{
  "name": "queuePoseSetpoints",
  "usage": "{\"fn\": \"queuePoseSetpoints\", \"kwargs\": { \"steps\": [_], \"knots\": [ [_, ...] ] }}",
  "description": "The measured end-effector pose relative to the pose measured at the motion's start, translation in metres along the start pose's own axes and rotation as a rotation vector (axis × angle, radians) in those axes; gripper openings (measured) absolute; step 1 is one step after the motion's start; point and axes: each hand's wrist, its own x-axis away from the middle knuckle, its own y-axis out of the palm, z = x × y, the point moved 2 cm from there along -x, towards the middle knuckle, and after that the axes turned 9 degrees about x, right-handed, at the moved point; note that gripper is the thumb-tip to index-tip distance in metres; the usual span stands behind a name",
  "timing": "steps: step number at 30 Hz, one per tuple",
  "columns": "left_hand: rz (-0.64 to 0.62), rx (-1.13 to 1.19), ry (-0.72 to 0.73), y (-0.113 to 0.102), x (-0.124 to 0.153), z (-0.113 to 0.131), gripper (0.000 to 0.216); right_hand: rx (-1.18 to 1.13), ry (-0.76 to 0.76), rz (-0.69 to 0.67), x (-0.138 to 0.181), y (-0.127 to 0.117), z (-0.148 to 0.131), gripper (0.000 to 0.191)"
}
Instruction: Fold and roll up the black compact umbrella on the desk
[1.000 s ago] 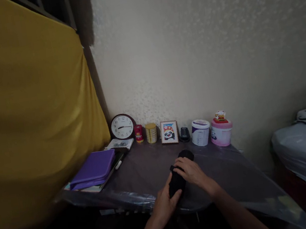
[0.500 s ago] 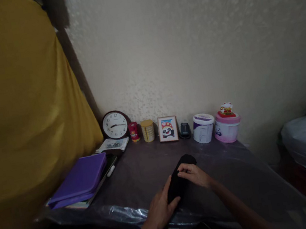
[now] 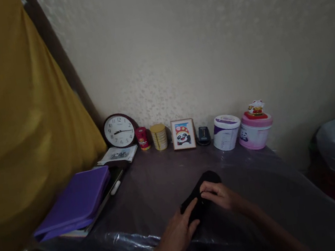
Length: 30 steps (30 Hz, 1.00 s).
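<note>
A long black object (image 3: 210,175) with a rounded far end lies aslant on the table in front of me. It looks soft, but it is too dark to tell its kind. My left hand (image 3: 179,231) holds its near end, with forefinger and thumb lying apart on it and the other fingers hidden. Over the middle of its upper side, my right hand (image 3: 218,194) is closed in a pinch. Something thin and dark shows at those fingertips, too small to make out clearly.
A purple folder (image 3: 74,201) lies on papers at left, beside a white pen-like item (image 3: 115,188). Along the wall stand a clock (image 3: 119,131), red can (image 3: 143,139), yellow-lidded container (image 3: 159,137), panda picture (image 3: 183,134), dark device (image 3: 203,136), white tub (image 3: 226,133) and pink-lidded tub (image 3: 254,132).
My view has shifted a little. Both hands stay at the black object; the right fingertips now sit nearer the left forefinger, farther from the rounded end.
</note>
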Motion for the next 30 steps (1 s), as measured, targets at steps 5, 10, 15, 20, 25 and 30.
{"fn": "queuePoseSetpoints", "kwargs": {
  "steps": [5, 10, 15, 20, 25, 30],
  "knots": [
    [-0.014, -0.095, -0.015, 0.000, 0.000, 0.005, 0.053, 0.010, -0.015, -0.032, -0.009, 0.006, 0.005, 0.020],
    [-0.028, -0.167, -0.059, 0.003, 0.002, 0.008, 0.050, 0.054, -0.047, 0.004, -0.014, 0.011, 0.009, 0.020],
    [-0.015, -0.220, -0.112, 0.010, 0.004, 0.009, 0.054, 0.155, 0.005, 0.085, -0.015, 0.017, 0.011, 0.017],
    [0.009, -0.240, -0.118, 0.015, 0.006, 0.012, 0.059, 0.322, 0.138, 0.172, -0.013, 0.027, 0.008, 0.003],
    [-0.018, -0.259, -0.083, 0.014, 0.007, 0.014, 0.058, 0.482, 0.119, 0.183, -0.011, 0.029, -0.005, 0.010],
    [-0.002, -0.204, -0.088, 0.011, 0.006, 0.013, 0.056, 0.537, -0.018, 0.253, -0.003, 0.026, -0.017, 0.024]
  ]
}}
